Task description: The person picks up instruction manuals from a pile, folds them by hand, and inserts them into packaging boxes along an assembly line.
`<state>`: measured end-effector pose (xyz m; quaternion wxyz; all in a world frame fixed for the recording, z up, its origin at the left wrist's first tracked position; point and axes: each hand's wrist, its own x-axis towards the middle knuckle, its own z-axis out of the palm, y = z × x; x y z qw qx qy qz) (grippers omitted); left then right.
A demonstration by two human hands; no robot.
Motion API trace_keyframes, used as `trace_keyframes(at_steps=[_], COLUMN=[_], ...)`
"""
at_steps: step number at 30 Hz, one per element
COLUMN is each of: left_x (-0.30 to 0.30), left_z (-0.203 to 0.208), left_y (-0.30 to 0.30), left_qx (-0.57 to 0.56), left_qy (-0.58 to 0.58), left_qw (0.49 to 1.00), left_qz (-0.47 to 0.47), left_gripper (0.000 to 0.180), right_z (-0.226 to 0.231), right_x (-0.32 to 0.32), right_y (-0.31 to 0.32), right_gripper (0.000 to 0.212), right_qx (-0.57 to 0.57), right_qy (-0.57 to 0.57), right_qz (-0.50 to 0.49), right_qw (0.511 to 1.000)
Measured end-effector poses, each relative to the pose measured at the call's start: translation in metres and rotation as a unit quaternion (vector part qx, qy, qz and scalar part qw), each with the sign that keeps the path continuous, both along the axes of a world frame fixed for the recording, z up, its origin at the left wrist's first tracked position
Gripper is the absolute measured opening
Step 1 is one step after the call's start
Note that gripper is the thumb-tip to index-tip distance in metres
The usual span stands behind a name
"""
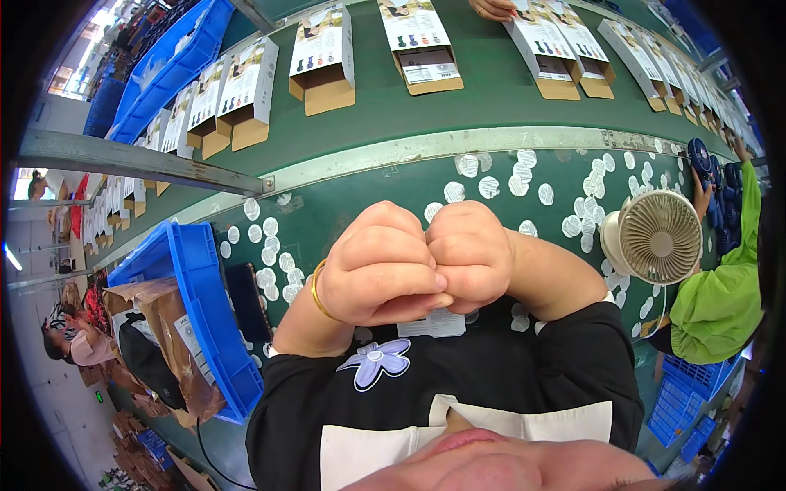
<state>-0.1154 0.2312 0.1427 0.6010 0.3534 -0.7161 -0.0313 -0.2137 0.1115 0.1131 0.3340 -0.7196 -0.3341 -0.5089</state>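
Both my hands are raised close to the camera, curled into fists and pressed knuckle to knuckle. My left hand (381,263) wears a thin gold bangle (316,290) at the wrist. My right hand (471,255) touches it on its right side. Nothing shows between the fingers of either fist. Just under the hands a white paper label (436,325) lies on the green worktop (393,188). My black sleeves, one with a pale purple flower patch (377,360), fill the lower part of the picture.
Several round white stickers (524,176) dot the worktop. A blue bin (209,311) with brown bags stands at my left. A small beige fan (659,237) sits at right, beside a person in green (725,286). Open cartons (323,61) ride the green conveyor beyond.
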Motion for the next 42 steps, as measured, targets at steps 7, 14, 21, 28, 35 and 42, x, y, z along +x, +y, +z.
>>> trace_keyframes(at_steps=[7,14,21,28,35,42], left_x=[0.001,0.000,0.000,-0.001,-0.004,0.015], left_z=[-0.002,0.003,0.000,0.004,0.004,0.004], left_y=[-0.001,0.001,0.000,0.002,0.000,0.016], left_qx=[-0.012,0.009,0.006,0.023,0.009,-0.034], left_qy=[0.005,-0.012,0.012,0.005,0.024,0.115], left_qw=[1.000,1.000,1.000,0.999,0.999,0.984], left_qz=[-0.001,0.024,0.004,0.024,0.026,0.129], left_gripper=[0.026,0.028,0.028,0.027,0.027,0.026], right_z=[0.000,0.001,0.001,0.001,0.000,0.007], right_x=[0.001,0.000,-0.001,0.000,0.000,0.000], right_y=[0.000,-0.001,-0.002,-0.002,-0.002,-0.010], right_gripper=[0.022,0.023,0.024,0.023,0.020,0.023], right_qx=[-0.005,-0.001,0.001,0.005,-0.001,-0.025], right_qy=[0.006,0.008,0.015,0.011,0.000,0.001], right_qz=[0.008,0.005,0.007,0.004,-0.021,-0.088], right_qw=[1.000,1.000,1.000,1.000,1.000,0.996])
